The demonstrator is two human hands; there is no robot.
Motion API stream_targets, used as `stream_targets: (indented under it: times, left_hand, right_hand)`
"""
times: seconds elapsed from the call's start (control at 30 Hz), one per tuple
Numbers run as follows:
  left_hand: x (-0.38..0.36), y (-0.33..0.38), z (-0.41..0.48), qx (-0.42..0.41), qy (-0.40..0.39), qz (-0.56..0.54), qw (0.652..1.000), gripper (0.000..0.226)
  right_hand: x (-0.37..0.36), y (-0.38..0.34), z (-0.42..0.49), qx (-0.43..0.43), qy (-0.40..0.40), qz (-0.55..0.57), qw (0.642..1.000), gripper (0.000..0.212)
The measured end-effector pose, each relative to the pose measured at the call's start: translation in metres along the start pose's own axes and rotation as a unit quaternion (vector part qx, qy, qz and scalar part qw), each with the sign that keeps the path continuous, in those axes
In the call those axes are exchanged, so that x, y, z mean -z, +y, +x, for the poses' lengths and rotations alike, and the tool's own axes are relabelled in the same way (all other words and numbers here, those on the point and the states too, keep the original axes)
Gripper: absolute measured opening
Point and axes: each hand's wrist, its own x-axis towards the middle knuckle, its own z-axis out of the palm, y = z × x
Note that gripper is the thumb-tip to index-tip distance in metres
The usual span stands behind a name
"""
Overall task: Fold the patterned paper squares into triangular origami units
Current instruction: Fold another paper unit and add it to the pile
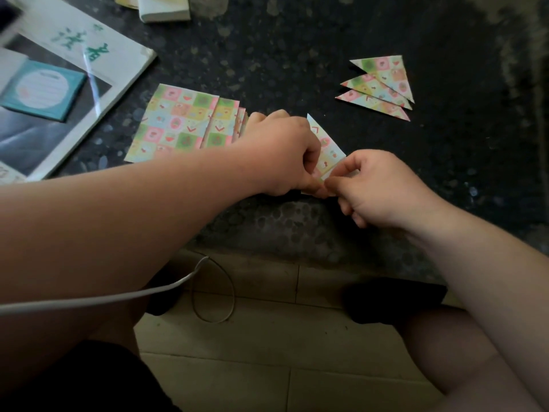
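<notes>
Nearest, left forearm [118, 218]. Pinching the half-folded patterned paper [326, 147] from both sides with left hand [282, 153] and right hand [383, 188]. Just left of the pinch, stacked squares [178, 123]; beyond and right, finished triangles [383, 81].

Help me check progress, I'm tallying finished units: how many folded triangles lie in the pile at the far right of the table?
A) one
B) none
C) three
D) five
C: three folded triangles lie overlapping on the dark table, apart from the paper piece that the left hand and right hand pinch.
</notes>
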Motion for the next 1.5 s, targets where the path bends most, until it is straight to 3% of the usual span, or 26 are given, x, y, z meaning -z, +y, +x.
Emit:
stream_targets:
  times: [0.37, 0.57, 0.73, 0.87, 1.1, 1.5]
  left_hand:
    - [0.001, 0.025, 0.003, 0.068, -0.035, 0.076, 0.994, 0.065]
    - [-0.004, 0.022, -0.003, 0.041, -0.015, 0.063, 0.997, 0.059]
    - [0.018, 0.0, -0.008, 0.002, -0.065, -0.058, 0.996, 0.027]
    - [0.021, -0.002, -0.006, 0.0, -0.094, -0.046, 0.995, 0.012]
    - [0.018, 0.008, 0.0, 0.035, -0.101, -0.029, 0.994, 0.023]
    - [0.024, 0.007, 0.005, 0.029, -0.153, -0.034, 0.987, 0.02]
  right_hand:
    - [0.011, 0.002, 0.004, -0.038, -0.03, 0.037, 0.998, 0.008]
    - [0.015, 0.0, 0.006, -0.057, -0.041, 0.059, 0.996, 0.009]
    - [0.024, -0.002, 0.005, -0.061, -0.089, 0.062, 0.992, 0.008]
    - [0.025, -0.006, 0.001, -0.034, -0.132, -0.013, 0.991, 0.016]
    - [0.019, -0.018, 0.001, -0.06, -0.132, -0.084, 0.986, 0.024]
    - [0.033, -0.006, 0.009, -0.095, -0.15, -0.093, 0.98, 0.018]
